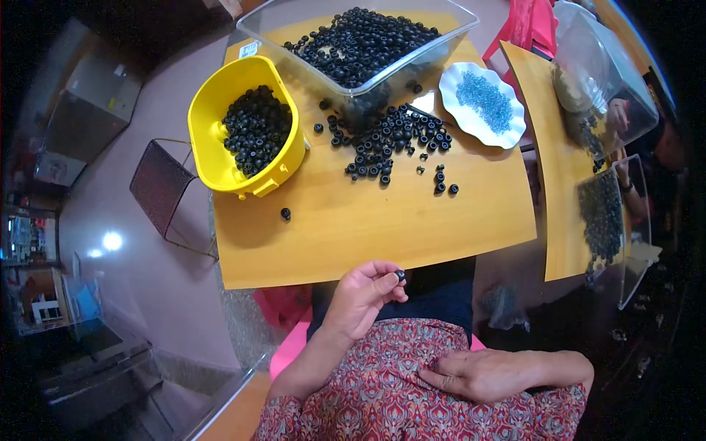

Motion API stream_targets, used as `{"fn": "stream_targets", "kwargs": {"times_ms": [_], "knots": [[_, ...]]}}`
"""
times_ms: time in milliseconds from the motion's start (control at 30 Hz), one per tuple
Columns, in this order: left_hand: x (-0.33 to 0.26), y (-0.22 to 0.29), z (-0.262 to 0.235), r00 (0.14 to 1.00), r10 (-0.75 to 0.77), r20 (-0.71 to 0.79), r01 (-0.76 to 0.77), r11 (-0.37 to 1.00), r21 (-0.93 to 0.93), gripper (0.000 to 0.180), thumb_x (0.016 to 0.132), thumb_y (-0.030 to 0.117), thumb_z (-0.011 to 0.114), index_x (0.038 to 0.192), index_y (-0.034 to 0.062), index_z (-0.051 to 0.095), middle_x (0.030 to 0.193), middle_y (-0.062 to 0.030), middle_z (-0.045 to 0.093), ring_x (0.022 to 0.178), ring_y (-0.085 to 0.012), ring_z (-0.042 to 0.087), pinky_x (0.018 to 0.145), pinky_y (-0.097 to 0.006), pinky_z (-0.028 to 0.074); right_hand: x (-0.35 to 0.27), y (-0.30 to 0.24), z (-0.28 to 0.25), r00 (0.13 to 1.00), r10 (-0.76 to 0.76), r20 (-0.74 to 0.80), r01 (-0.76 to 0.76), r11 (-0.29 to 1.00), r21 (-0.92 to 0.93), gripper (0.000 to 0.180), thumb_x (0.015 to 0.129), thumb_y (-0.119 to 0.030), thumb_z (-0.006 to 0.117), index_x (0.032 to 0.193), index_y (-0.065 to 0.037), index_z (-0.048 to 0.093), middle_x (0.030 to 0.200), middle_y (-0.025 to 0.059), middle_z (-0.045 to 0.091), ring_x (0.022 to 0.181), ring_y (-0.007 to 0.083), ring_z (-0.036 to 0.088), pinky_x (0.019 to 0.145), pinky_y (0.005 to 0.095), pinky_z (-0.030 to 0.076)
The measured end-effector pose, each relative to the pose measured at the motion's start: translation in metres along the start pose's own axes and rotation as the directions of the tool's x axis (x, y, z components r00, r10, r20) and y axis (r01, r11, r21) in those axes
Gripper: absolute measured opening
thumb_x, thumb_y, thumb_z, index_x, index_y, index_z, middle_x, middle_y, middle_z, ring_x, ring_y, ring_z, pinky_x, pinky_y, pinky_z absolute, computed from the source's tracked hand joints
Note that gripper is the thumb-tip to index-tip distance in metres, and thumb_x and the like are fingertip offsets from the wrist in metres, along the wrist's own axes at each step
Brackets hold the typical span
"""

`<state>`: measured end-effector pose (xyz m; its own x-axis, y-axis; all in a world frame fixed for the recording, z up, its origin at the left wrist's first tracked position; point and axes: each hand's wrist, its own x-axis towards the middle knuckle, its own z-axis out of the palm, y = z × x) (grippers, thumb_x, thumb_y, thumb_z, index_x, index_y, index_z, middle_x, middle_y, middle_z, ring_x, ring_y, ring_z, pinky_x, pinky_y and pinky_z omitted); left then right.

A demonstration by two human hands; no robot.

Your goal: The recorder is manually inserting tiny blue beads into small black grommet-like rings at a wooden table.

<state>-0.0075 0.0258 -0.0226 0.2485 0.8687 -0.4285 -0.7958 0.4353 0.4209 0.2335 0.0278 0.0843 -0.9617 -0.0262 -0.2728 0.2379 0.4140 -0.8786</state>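
Observation:
Just off the table's near edge, my left hand is closed in a pinch. Between thumb and fingertips it holds a small round black piece. My right hand lies against the patterned garment over my lap, fingers loosely stretched out, with nothing visible in it. Across the wooden table spreads a loose pile of black ring-shaped pieces. One lone black piece sits at the left. A yellow tub at the left holds many more.
A large clear plastic bin of black pieces stands at the back. Beside it, a white scalloped plate carries small bluish clear pieces. On a second table at the right are clear containers. A dark chair stands left.

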Motion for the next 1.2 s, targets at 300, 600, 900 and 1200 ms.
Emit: {"fn": "stream_targets", "kwargs": {"times_ms": [300, 600, 900, 1200], "knots": [[-0.001, -0.002, 0.002, 0.999, 0.042, -0.010, -0.041, 0.999, 0.029, 0.017, 0.087, 0.007, 0.062, 0.102, -0.0008, 0.060, 0.090, -0.0114, 0.065, 0.076, -0.0189, 0.064, 0.075, -0.034, 0.054, 0.032, 0.036, -0.028, 0.859, -0.030, -0.510, -0.031, 0.994, -0.109, 0.048, 0.083, -0.018, 0.065, 0.122, 0.002, 0.047, 0.081, 0.0159, 0.051, 0.073, 0.0341, 0.053, 0.063, 0.0428, 0.043], [-0.004, 0.012, 0.000, 0.987, 0.133, -0.090, -0.132, 0.991, 0.017, 0.019, 0.088, 0.009, 0.062, 0.103, -0.0008, 0.058, 0.088, -0.0104, 0.062, 0.076, -0.0194, 0.060, 0.074, -0.036, 0.052, 0.087, 0.107, -0.084, 0.508, -0.212, -0.835, -0.370, 0.821, -0.434, 0.048, 0.077, -0.001, 0.066, 0.122, 0.003, 0.050, 0.090, 0.0155, 0.053, 0.079, 0.0311, 0.052, 0.067, 0.0388, 0.045], [-0.003, 0.009, -0.009, 0.986, 0.135, -0.099, -0.137, 0.990, -0.015, 0.021, 0.087, 0.011, 0.064, 0.104, -0.0001, 0.058, 0.089, -0.0099, 0.062, 0.077, -0.0195, 0.059, 0.074, -0.037, 0.052, 0.100, 0.132, -0.097, 0.479, -0.148, -0.865, -0.414, 0.831, -0.372, 0.037, 0.072, -0.007, 0.070, 0.107, 0.001, 0.059, 0.082, 0.0144, 0.055, 0.075, 0.0318, 0.055, 0.065, 0.0398, 0.047], [-0.001, 0.009, -0.011, 0.987, 0.135, -0.092, -0.137, 0.990, -0.025, 0.021, 0.088, 0.011, 0.063, 0.105, 0.0005, 0.059, 0.090, -0.0101, 0.063, 0.077, -0.0195, 0.060, 0.073, -0.036, 0.052, 0.094, 0.133, -0.101, 0.472, -0.063, -0.880, -0.382, 0.884, -0.269, 0.039, 0.070, -0.007, 0.074, 0.107, -0.002, 0.061, 0.084, 0.0130, 0.059, 0.077, 0.0302, 0.059, 0.067, 0.0373, 0.049]]}}
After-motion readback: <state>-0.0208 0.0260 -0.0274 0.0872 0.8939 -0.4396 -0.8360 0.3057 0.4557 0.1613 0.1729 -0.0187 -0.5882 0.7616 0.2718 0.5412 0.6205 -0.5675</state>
